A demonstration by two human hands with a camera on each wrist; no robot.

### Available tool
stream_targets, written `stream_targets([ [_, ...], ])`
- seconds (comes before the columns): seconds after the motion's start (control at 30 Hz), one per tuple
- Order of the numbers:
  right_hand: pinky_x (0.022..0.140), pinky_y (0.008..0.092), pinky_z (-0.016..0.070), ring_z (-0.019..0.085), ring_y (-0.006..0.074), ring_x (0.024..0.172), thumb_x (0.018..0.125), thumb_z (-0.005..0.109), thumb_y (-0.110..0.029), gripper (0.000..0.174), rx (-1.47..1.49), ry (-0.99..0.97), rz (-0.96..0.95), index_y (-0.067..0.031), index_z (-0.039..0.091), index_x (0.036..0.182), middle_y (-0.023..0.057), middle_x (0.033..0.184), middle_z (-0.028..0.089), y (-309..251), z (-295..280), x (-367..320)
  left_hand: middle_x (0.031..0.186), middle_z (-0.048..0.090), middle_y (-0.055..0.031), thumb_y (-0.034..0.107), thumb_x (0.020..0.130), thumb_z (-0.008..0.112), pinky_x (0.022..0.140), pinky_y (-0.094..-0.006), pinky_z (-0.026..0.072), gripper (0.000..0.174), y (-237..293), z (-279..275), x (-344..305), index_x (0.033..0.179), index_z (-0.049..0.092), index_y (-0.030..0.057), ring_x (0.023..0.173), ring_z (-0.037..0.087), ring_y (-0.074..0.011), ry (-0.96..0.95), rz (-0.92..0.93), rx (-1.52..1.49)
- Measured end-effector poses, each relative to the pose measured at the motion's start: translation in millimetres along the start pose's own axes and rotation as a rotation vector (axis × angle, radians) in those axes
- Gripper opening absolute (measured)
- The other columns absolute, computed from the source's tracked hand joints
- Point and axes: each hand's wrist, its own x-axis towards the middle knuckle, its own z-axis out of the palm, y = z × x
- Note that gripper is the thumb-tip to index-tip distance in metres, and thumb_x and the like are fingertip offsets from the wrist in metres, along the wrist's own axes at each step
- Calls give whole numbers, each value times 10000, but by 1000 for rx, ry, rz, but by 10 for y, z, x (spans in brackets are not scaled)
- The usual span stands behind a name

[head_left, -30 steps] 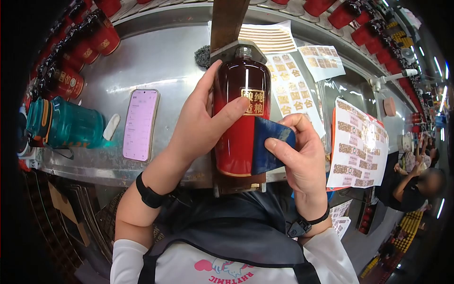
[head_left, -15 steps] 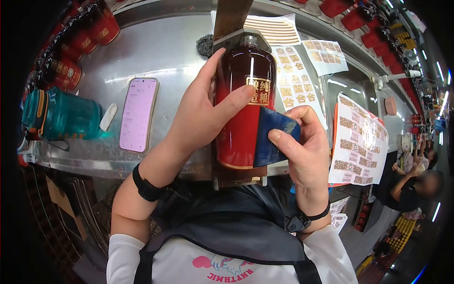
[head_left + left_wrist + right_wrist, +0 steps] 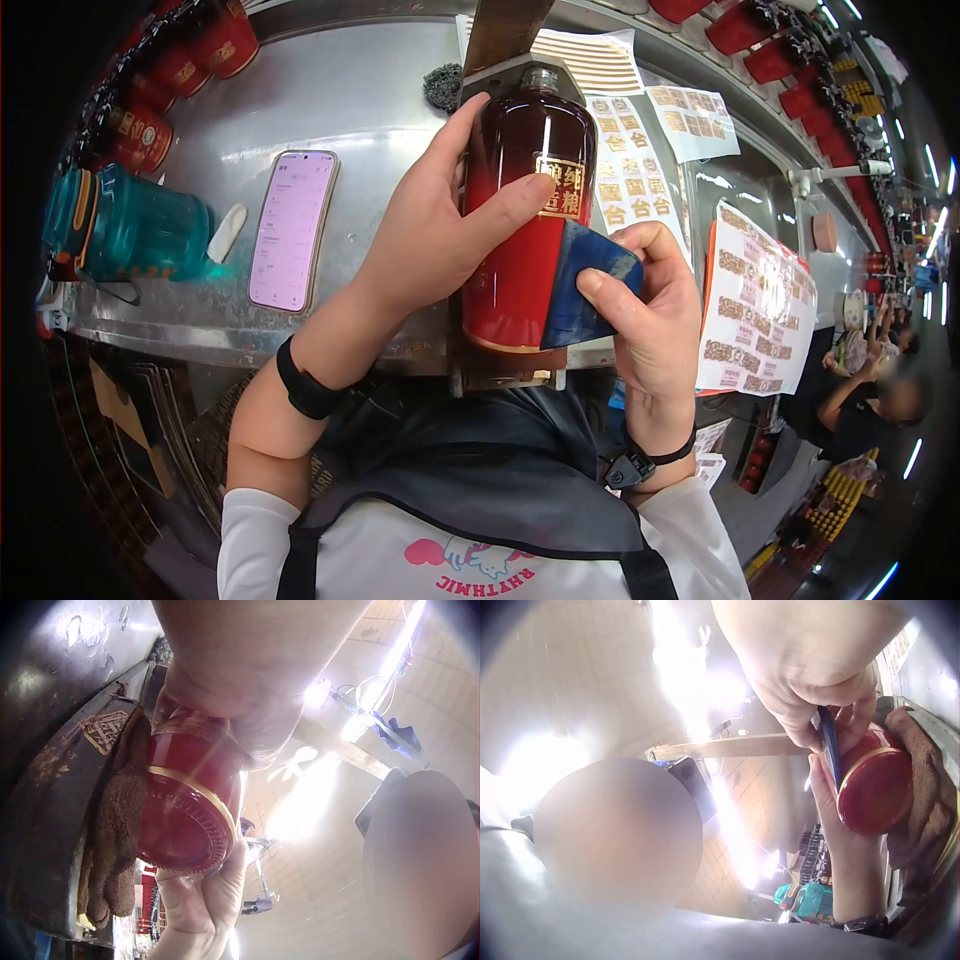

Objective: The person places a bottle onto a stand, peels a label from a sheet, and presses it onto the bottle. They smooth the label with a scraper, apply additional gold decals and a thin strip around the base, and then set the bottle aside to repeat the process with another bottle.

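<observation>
A glossy bottle [image 3: 505,290], dark at the neck end and red at its base, lies on a cloth-covered stand [image 3: 124,817], with gold characters on a label [image 3: 572,187]. My left hand [image 3: 430,220] grips it from the left, thumb over the upper body at the label's edge. In my right hand [image 3: 655,300] a blue flat piece [image 3: 580,290] is pinched between thumb and fingers, its edge against the bottle's right side below the label. The bottle's round base [image 3: 876,791] shows in the right wrist view. The left fingers' undersides are hidden.
A phone [image 3: 293,230], a white item [image 3: 228,234] and a teal jug [image 3: 150,225] are on the metal table's left. Sticker sheets [image 3: 632,165] lie behind, with another sheet [image 3: 757,305] at right. Red containers [image 3: 225,40] line the edges; a person [image 3: 862,400] is far right.
In the head view the bottle and both hands appear slightly farther right and up, while the phone and jug appear farther left. Both hands keep their holds, with the blue piece still against the bottle.
</observation>
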Motion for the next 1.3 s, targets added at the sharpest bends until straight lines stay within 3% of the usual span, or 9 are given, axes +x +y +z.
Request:
stream_targets([
  [0.5,753,208,509,629,69,863,829,750,36,330,-3,-68,8,-54,519,1046,53,968,669,-42,-60,34,1373,518,-198,134,937,687,1053,-340,441,786,40,8,-2,1506,206,-118,1238,549,-221,4,-21,41],
  [0.67,787,209,507,634,66,898,881,702,31,262,85,-98,80,-41,551,1084,42,1007,670,-110,-126,60,1379,513,-202,140,949,669,1055,-342,437,769,13,3,0,1511,208,-111,1240,548,-230,12,-13,59],
  [0.73,770,209,485,598,54,855,974,636,-84,108,58,-59,38,-37,595,1062,26,1009,658,-123,-277,204,1381,511,-203,142,953,662,1056,-343,437,762,5,2,12,1513,209,-108,1240,549,-232,19,-10,80],
  [0.8,702,201,451,549,38,790,1018,608,-224,183,-124,9,-53,-41,611,1025,5,956,641,-171,-304,418,1396,499,-209,147,959,652,1066,-346,427,753,6,4,25,1515,211,-101,1255,538,-235,52,-59,-11],
  [0.9,685,187,431,537,27,764,984,665,-246,217,-191,-143,32,-43,588,996,-15,864,631,-241,-149,573,1412,483,-219,140,957,652,1080,-351,415,748,-9,6,9,1517,215,-96,1280,518,-238,36,-38,60],
  [0.93,654,183,416,519,19,727,941,721,-263,260,-297,-132,-22,-55,567,970,-39,770,598,-172,-109,620,1417,476,-224,123,955,646,1088,-356,410,742,3,9,12,1520,213,-87,1295,506,-242,26,-37,55],
  [1.03,618,184,402,501,14,698,923,741,-263,271,-482,-160,-104,-66,559,965,-50,732,571,-231,-125,657,1418,473,-224,105,953,636,1087,-358,413,737,6,19,11,1523,207,-79,1295,507,-243,31,-37,55],
  [1.23,670,192,440,521,26,747,881,772,-176,286,-285,-18,-111,-39,595,1059,-36,817,585,-464,-192,726,1435,458,-198,73,947,624,1097,-355,400,742,21,32,16,1535,191,-58,1296,501,-237,16,-43,89],
  [1.3,736,193,464,566,46,817,906,717,-157,263,-354,-285,-182,-37,596,1105,-13,885,621,-472,-113,604,1445,449,-194,55,949,611,1104,-358,392,738,25,43,17,1541,183,-49,1301,496,-238,26,-48,47],
])
